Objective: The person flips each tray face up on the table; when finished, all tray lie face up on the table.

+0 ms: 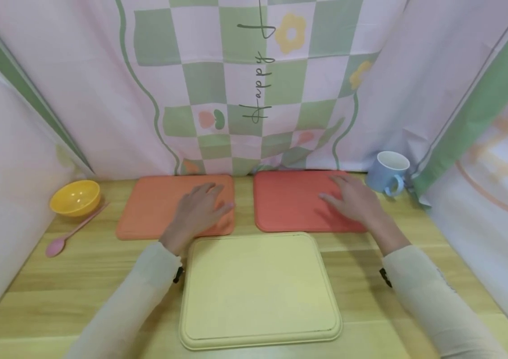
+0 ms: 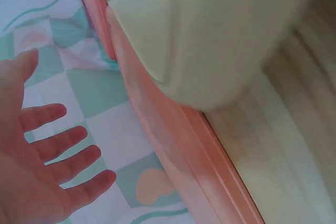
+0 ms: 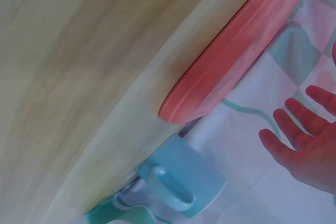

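My left hand (image 1: 197, 209) hovers over the right part of an orange tray (image 1: 146, 207), fingers spread and holding nothing. Its fingers also show apart in the left wrist view (image 2: 68, 145). Over the right part of a red tray (image 1: 285, 199) is my right hand (image 1: 355, 197), palm down with nothing in its grasp. Loosely extended fingers (image 3: 296, 127) show in the right wrist view. Between my forearms lies a pale yellow tray (image 1: 258, 289), nearer to me than the other two. A blue mug (image 1: 381, 172) stands just right of the red tray, its handle toward me.
At the far left of the wooden table (image 1: 79, 284) sits a yellow bowl (image 1: 76, 198), with a pink spoon (image 1: 72, 234) lying in front of it. A checkered cloth (image 1: 245, 85) hangs behind the trays, and pale cloth walls (image 1: 7, 149) close in both sides.
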{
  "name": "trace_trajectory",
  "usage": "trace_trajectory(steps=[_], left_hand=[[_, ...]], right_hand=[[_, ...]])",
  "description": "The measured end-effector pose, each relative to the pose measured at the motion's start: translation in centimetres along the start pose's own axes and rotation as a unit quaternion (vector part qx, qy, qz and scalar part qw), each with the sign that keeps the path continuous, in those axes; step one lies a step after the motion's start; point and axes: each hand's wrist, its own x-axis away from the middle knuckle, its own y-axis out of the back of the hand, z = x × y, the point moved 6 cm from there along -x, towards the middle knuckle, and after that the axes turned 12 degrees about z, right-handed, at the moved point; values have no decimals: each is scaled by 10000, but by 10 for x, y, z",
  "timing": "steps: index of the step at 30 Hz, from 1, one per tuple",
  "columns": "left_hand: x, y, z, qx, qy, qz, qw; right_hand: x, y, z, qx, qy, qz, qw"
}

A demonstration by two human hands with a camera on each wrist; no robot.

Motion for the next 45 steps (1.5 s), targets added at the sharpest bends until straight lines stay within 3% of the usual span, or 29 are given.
trace_trajectory(steps=[10,15,23,33,40,45], left_hand=[[-14,0,-10,591,-89,89,9982],[-20,-1,-15,1056,-87,144,9943],[-31,-10,-21,2331,-141,216,9721],[-52,-17,-28,2761,-67,216,9608],[-63,-25,-35,3436,22,136,9390],[-70,-34,-37,3666,160,192,9301]], right_hand=[[2,-2,-19,-582,-134,227,9980],[2,-3,-29,-1119,-297,392,9925],[5,-8,-49,-1780,-532,570,9809],[5,-13,-74,-2157,-738,661,9714],[5,-13,-87,-2297,-895,777,9660],[8,-15,-96,-2342,-912,736,9651]])
